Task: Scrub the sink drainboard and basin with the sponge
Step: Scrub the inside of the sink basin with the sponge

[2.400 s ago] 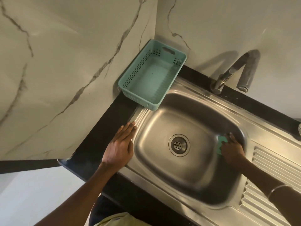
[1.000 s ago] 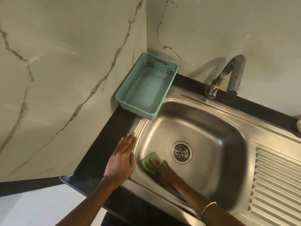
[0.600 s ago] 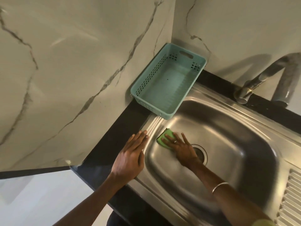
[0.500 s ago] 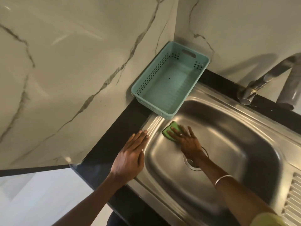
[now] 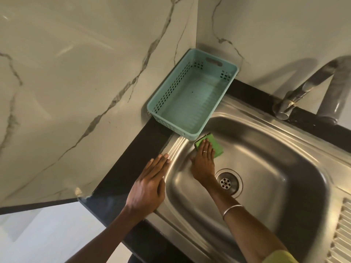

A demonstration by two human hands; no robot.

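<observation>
A steel sink basin (image 5: 269,168) fills the right half of the view, with a round drain (image 5: 228,182) in its floor. My right hand (image 5: 203,162) presses a green sponge (image 5: 213,144) with straight fingers against the basin's far left corner, just below the rim. My left hand (image 5: 150,185) lies flat, fingers together, on the sink's left rim and the black counter. The ribbed drainboard (image 5: 341,234) shows at the right edge.
An empty teal plastic basket (image 5: 191,95) stands in the wall corner, overhanging the basin's back left rim, close to the sponge. A steel tap (image 5: 296,97) rises at the back right. Marble walls close in on the left and behind. The black counter (image 5: 133,158) borders the sink.
My right hand has swept the sponge from the basin's right wall across the near left side and up into the far left corner under the basket. My left hand stays on the rim.
</observation>
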